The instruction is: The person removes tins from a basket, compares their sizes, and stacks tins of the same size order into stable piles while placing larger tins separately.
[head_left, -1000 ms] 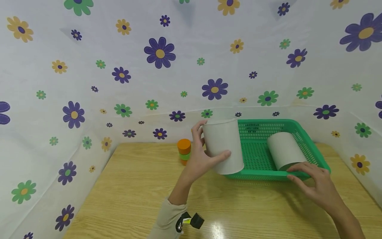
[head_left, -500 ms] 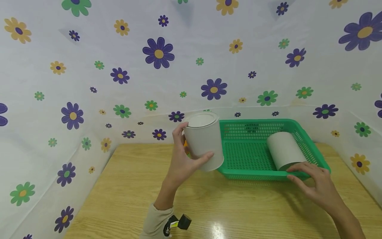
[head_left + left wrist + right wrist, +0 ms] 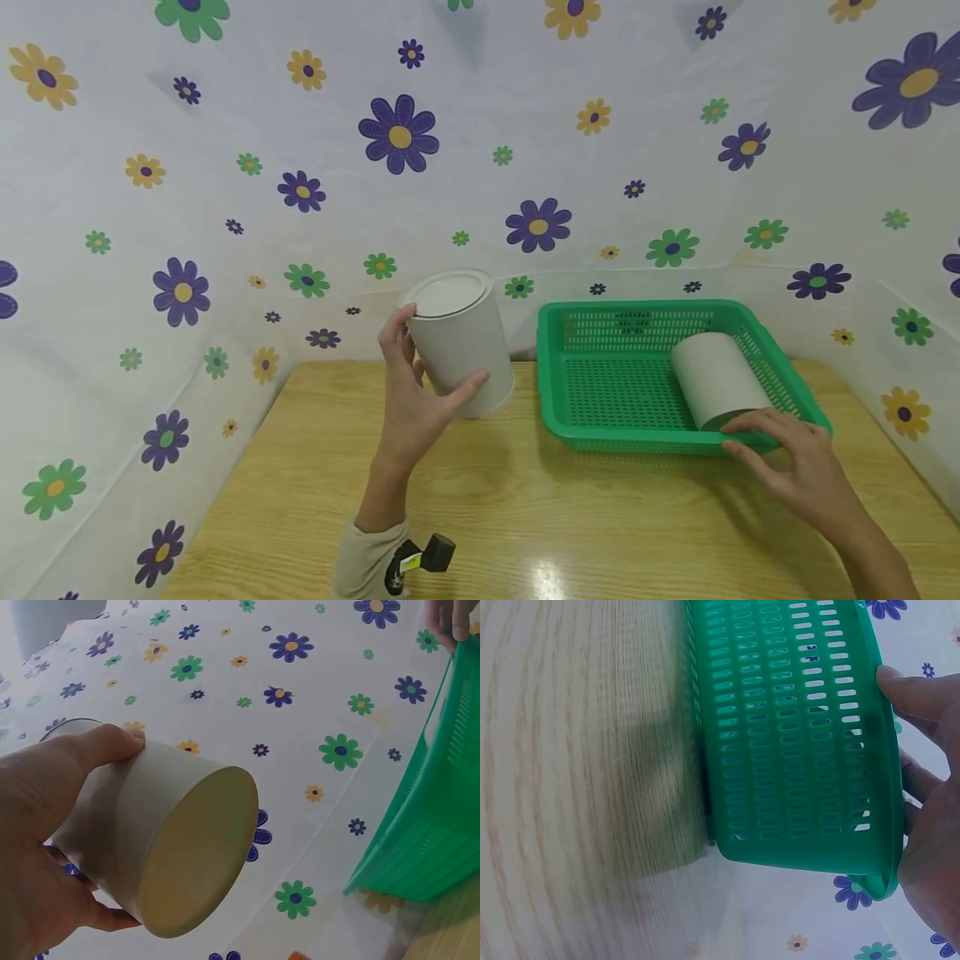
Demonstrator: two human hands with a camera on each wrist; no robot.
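Observation:
My left hand (image 3: 412, 408) grips a white cylindrical canister (image 3: 468, 358) by its side, thumb across the front and fingers around the back. The canister tilts slightly above the table, its round recessed end up; the left wrist view shows its other end (image 3: 201, 855), a pale disc inside a thin rim. At the right, my right hand (image 3: 802, 475) pinches the front rim of a green plastic basket (image 3: 637, 437), with the thumb outside and the fingers over the edge. A second white canister (image 3: 716, 375) lies on its side in the basket's right part, its near end partly behind the fingers.
The basket stands on a wooden table (image 3: 315, 475), toward the back right. Behind and beside the table hangs a white sheet (image 3: 337, 233) printed with flowers. A small camera (image 3: 437, 552) is strapped at my left wrist.
My left hand has carried the canister leftward, away from the basket. The canister now covers the small orange and green object seen earlier. My right hand stays at the basket's rim.

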